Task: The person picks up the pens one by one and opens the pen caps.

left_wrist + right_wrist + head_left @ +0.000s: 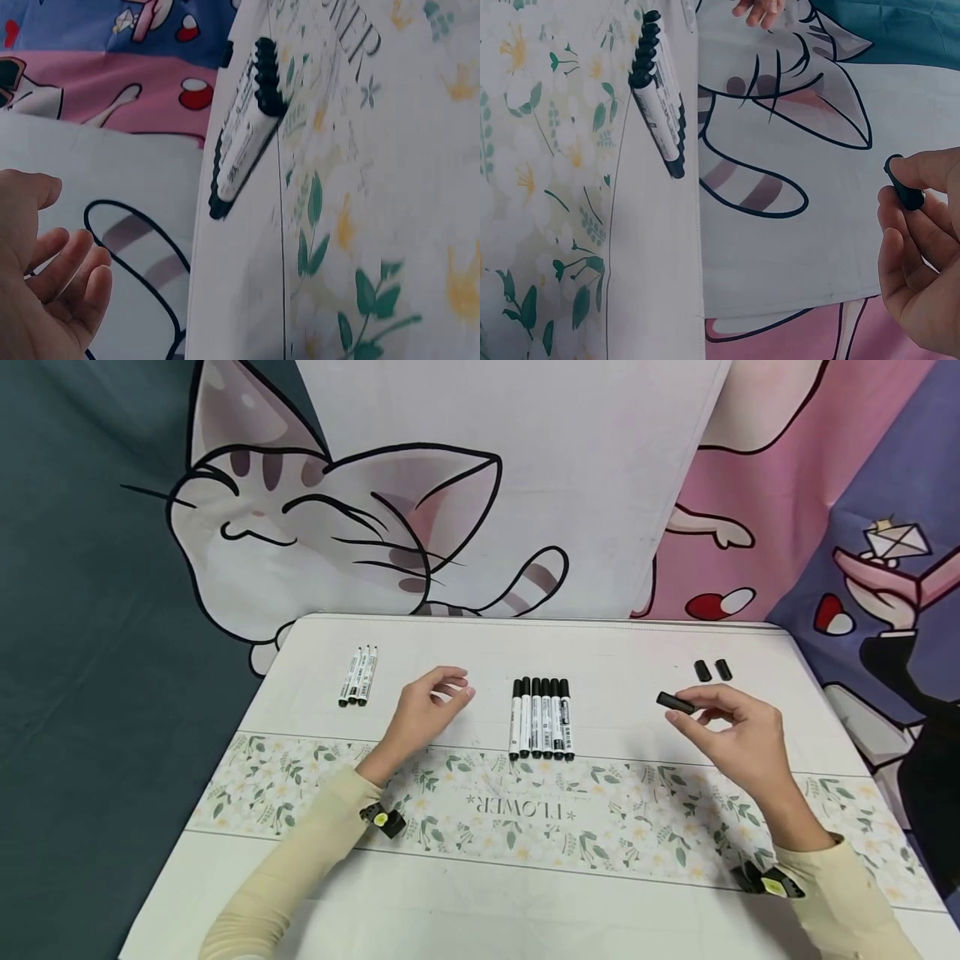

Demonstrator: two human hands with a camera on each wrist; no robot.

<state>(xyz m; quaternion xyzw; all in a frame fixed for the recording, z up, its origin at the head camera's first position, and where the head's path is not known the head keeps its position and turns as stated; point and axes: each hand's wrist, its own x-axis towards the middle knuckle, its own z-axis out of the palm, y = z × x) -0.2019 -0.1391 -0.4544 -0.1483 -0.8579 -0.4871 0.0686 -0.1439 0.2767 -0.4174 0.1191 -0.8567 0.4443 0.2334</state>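
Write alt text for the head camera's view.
A right hand pinches a black cap over a flowered table, near two more caps. The left hand is empty; six capped markers lie between the hands, three uncapped ones further left.

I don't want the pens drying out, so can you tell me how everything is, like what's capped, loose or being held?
Three markers at left: uncapped, lying side by side
Six middle markers: capped, lying side by side
Two loose caps: off any marker, lying on the table
Third cap: off any marker, held up
Right hand: pinching the third cap
Left hand: holding nothing
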